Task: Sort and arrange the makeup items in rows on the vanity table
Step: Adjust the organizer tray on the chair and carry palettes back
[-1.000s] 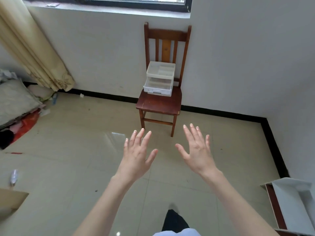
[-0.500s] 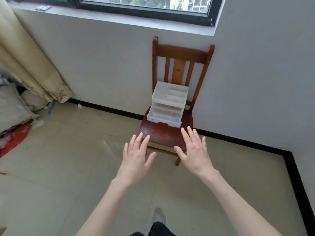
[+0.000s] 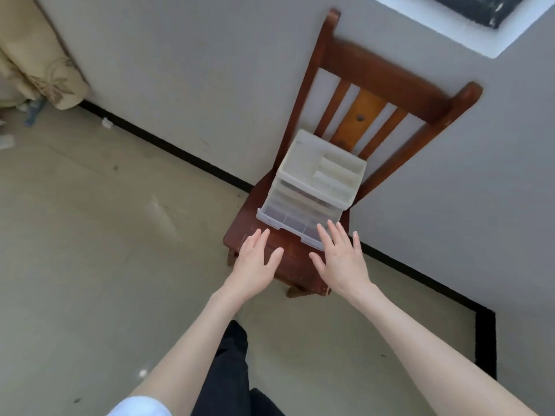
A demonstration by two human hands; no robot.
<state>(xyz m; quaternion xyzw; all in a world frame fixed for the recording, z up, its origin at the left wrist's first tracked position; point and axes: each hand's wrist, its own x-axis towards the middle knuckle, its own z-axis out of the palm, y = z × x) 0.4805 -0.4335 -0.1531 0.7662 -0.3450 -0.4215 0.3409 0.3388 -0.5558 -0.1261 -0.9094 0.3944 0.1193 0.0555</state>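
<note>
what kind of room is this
Probably a room in a home, maybe a bedroom: a wooden chair against a plain wall holds a plastic drawer organizer, and a curtain hangs to the tiled floor.

Glossy dark wooden chair (image 3: 271,235), translucent white plastic drawer organizer (image 3: 312,187), smooth pale floor tiles (image 3: 90,235).

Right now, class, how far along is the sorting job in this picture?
Nothing looks done: no makeup items or vanity table show. In hand: the left hand and right hand reach, fingers straight and empty, toward the plastic drawer organizer on the wooden chair. Left: taking hold of the organizer, then all sorting and arranging.
</note>
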